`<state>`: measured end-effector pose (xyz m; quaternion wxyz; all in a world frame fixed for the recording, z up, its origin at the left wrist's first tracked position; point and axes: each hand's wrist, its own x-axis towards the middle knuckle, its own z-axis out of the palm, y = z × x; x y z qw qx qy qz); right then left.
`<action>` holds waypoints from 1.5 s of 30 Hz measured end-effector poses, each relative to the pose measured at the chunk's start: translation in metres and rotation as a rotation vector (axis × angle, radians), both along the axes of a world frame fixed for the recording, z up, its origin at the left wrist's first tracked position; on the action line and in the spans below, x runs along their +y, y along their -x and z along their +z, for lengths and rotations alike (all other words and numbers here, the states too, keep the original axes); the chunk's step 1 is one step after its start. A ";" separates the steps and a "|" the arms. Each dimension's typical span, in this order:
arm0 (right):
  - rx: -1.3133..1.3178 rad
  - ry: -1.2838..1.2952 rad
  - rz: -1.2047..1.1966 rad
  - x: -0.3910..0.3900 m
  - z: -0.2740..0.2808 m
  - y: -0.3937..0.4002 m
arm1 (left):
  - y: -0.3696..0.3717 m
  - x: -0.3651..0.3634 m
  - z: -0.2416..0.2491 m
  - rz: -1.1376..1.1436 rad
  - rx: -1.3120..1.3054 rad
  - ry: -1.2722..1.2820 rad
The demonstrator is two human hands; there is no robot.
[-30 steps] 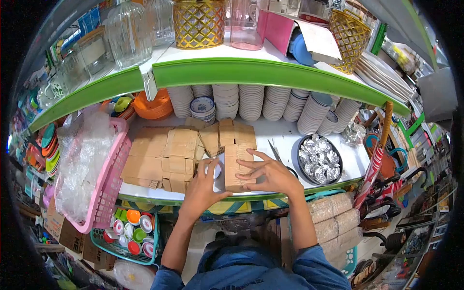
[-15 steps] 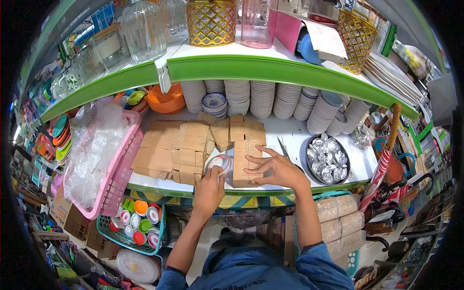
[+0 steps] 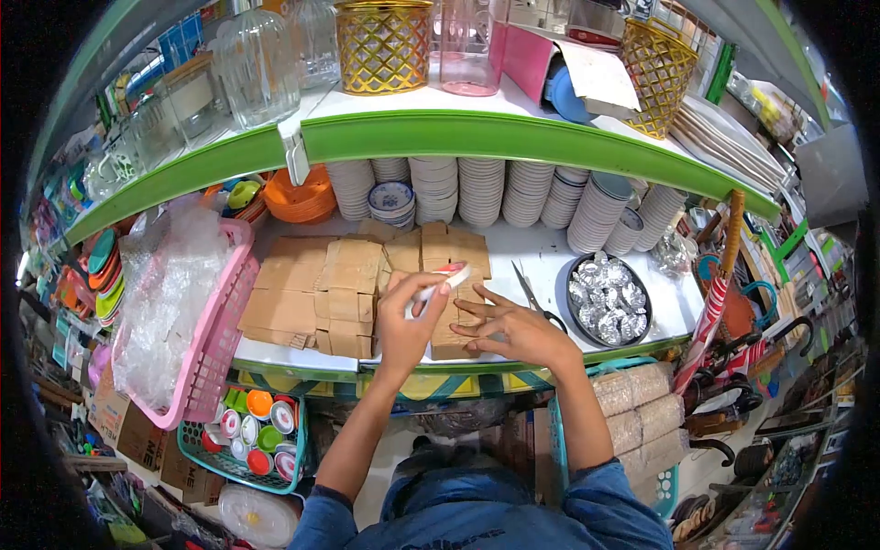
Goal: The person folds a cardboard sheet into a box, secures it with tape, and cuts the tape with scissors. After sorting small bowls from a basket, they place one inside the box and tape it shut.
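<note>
My left hand is closed around a roll of clear tape, raised over the left side of a small cardboard packet. My right hand lies on that packet with its fingers spread, pressing on its top. Several flattened brown cardboard pieces lie beside it on the white shelf, to the left, with more cardboard behind. Just right of the packet rest open scissors, their handles partly behind my right hand.
A black round dish of shiny silver pieces sits at the right. Stacked bowls line the back under a green-edged shelf. At left stands a pink basket with bubble wrap. Below are a teal basket and wrapped bundles.
My left hand has lifted the tape roll up and to the right, over the packet. My right hand has come slightly lower, its fingers flatter on the cardboard. The view has shifted slightly.
</note>
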<state>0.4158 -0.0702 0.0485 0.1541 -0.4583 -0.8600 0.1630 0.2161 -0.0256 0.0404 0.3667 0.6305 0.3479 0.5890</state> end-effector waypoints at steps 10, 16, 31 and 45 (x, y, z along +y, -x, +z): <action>-0.130 -0.033 -0.141 -0.017 0.015 0.007 | -0.032 0.040 -0.029 -0.380 -0.226 0.205; 0.001 0.070 -0.128 -0.015 0.018 0.002 | -0.026 0.043 -0.034 -0.472 -0.207 0.223; 0.848 0.259 -0.094 0.031 -0.007 0.020 | -0.004 0.063 -0.049 -0.884 -0.643 0.528; 1.192 0.271 -0.330 0.015 -0.042 0.053 | -0.012 0.050 -0.026 -0.744 -0.193 0.276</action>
